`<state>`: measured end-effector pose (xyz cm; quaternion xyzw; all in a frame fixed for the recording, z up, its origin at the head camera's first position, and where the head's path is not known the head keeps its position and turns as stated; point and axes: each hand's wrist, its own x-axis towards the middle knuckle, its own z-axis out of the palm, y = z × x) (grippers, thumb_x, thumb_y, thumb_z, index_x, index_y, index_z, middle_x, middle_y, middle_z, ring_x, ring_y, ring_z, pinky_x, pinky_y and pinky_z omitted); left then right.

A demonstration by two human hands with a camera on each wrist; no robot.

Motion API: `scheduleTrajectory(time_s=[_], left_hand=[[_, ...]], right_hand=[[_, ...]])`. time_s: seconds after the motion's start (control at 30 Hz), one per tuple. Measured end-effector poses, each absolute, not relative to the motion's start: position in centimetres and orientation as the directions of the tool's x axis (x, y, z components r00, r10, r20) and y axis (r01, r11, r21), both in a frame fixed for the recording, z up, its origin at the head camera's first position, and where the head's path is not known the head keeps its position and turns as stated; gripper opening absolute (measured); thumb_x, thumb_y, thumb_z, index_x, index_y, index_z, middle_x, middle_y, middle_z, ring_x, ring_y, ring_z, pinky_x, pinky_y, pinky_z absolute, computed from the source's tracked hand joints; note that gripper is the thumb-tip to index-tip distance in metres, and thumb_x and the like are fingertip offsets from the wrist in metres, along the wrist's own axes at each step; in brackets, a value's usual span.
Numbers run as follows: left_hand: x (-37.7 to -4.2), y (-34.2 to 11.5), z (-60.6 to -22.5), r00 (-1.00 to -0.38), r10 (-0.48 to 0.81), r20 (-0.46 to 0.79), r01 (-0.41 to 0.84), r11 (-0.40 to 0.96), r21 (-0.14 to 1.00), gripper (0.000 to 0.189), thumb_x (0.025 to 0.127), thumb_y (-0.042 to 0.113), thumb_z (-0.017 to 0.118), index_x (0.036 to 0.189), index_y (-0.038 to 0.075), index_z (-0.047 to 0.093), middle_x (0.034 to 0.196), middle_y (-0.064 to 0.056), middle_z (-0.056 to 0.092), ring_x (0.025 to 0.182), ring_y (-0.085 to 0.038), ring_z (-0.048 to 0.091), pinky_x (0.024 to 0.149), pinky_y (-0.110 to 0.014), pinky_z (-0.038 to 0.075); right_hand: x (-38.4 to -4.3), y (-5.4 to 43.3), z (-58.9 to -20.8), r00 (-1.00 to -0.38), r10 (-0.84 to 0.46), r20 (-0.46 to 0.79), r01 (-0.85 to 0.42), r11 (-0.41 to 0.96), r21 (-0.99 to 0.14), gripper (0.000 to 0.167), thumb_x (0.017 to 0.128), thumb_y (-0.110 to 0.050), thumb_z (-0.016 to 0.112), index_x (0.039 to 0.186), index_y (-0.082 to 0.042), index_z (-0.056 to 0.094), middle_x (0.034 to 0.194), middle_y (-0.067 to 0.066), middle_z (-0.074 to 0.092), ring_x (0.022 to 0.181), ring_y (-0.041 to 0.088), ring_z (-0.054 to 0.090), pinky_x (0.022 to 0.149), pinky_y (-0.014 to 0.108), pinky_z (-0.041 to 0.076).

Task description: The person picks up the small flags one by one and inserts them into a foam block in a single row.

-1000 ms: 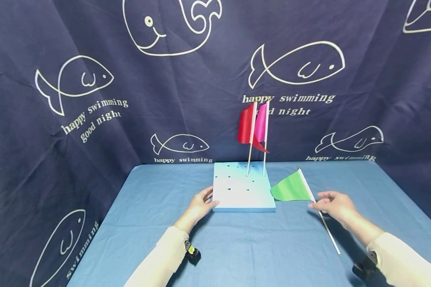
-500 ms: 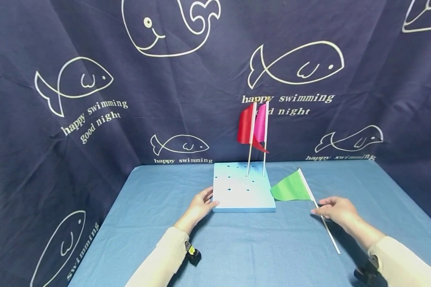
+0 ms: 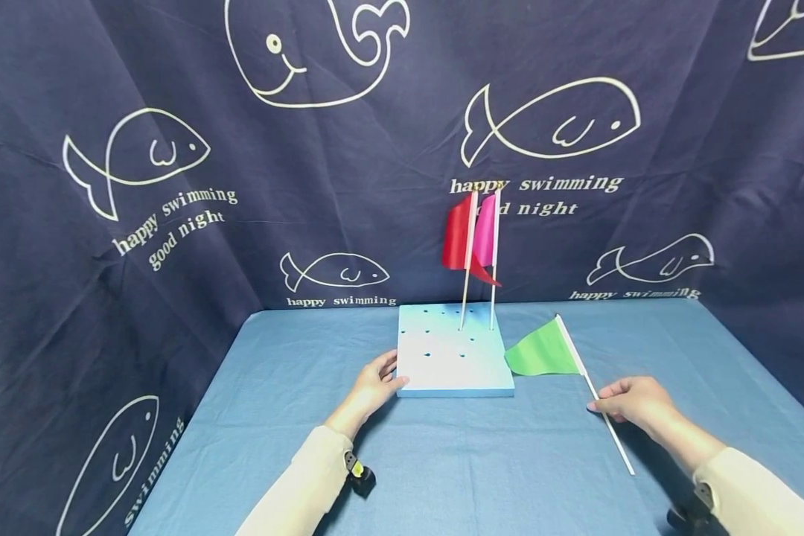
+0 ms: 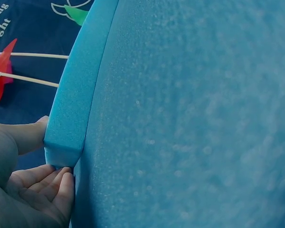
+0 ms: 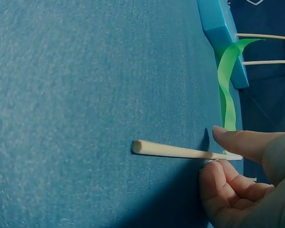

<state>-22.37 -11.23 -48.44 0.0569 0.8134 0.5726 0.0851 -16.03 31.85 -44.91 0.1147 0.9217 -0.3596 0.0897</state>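
Note:
My left hand [image 3: 373, 385] holds the left front corner of a light-blue foam board [image 3: 442, 372], thumb on the top edge and fingers against its side. In the left wrist view the board's blue side [image 4: 76, 85] runs up from that hand. A green flag [image 3: 546, 350] on a thin stick lies on the table to the right of the board. My right hand [image 3: 636, 402] is at the middle of its stick [image 3: 615, 439]. In the right wrist view the thumb [image 5: 237, 142] stands apart above the stick, while bent fingers [image 5: 216, 178] lie close below it.
A red flag [image 3: 457, 234] and a pink flag [image 3: 485, 231] stand upright in holes of the board. Several other holes dot its top. Behind the blue cloth-covered table [image 3: 442, 469] hangs a dark curtain [image 3: 348, 171] with fish drawings.
My right hand has slid down along the stick, toward its lower end. The green flag stays where it lay, and the left hand and the board keep their place.

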Motion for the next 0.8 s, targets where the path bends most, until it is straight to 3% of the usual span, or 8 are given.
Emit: scheduleTrajectory(time_s=[0.2,0.37,0.8], left_hand=[[-22.31,-11.23,-48.35,-0.978,0.195,-0.07,-0.001,0.333,0.943,0.062,0.09,0.009,0.068,0.144,-0.002,0.041,0.146,-0.023,0.045,0.136,-0.034,0.043,0.115,-0.042,0.04],[-22.22,-11.21,-48.26,-0.978,0.197,-0.068,0.002,0.335,0.942,0.062,0.09,0.009,0.068,0.144,-0.002,0.041,0.146,-0.023,0.045,0.137,-0.034,0.043,0.115,-0.042,0.04],[-22.27,-11.17,-48.26,-0.978,0.191,-0.079,-0.008,0.344,0.939,0.061,0.09,0.009,0.068,0.145,-0.001,0.041,0.146,-0.022,0.045,0.136,-0.033,0.044,0.115,-0.042,0.039]], right_hand=[[-15.93,31.81,-45.11,-0.959,0.15,-0.24,0.273,0.717,-0.641,0.028,0.073,-0.022,0.082,0.085,0.001,0.073,0.062,-0.005,0.064,0.06,0.012,0.06,0.057,0.024,0.045],[-15.95,31.79,-45.24,-0.957,0.153,-0.247,0.284,0.677,-0.679,0.022,0.074,-0.013,0.08,0.084,0.004,0.072,0.062,-0.003,0.067,0.056,0.011,0.063,0.054,0.026,0.055],[-16.18,31.94,-45.53,-0.945,0.142,-0.295,0.321,0.574,-0.753,0.017,0.076,-0.002,0.073,0.086,0.01,0.069,0.064,0.0,0.067,0.057,0.011,0.067,0.057,0.027,0.062]])
